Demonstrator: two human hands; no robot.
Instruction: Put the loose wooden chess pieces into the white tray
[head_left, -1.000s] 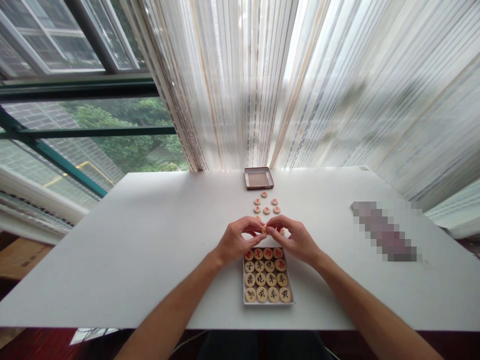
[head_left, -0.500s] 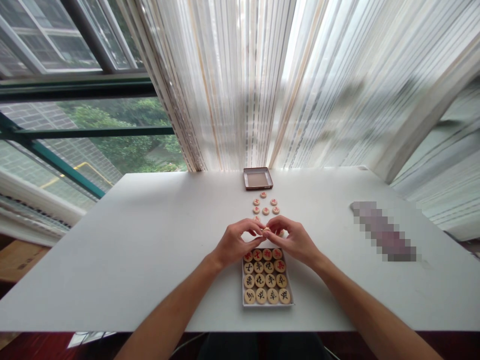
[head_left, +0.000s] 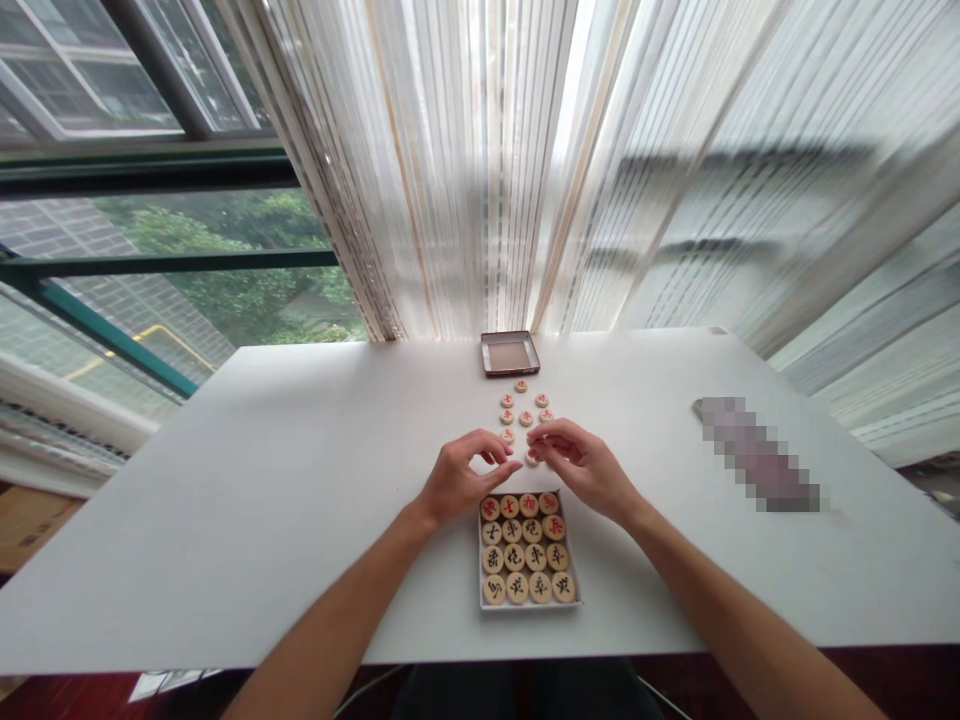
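The left hand (head_left: pixel 459 478) has its thumb and curled fingers parted, with nothing between them. The right hand (head_left: pixel 589 468) bends its fingers over a red-marked piece (head_left: pixel 532 458) that lies between the two hands, just beside the right fingertips; whether they pinch anything, I cannot tell. Just on the near side of the hands sits the white box (head_left: pixel 579 604), holding four rows of round pieces marked in red or black. Beyond the hands, more loose red-marked pieces (head_left: pixel 526 418) lie scattered toward the shallow lid (head_left: pixel 510 354) at the table's (head_left: pixel 300 450) far edge.
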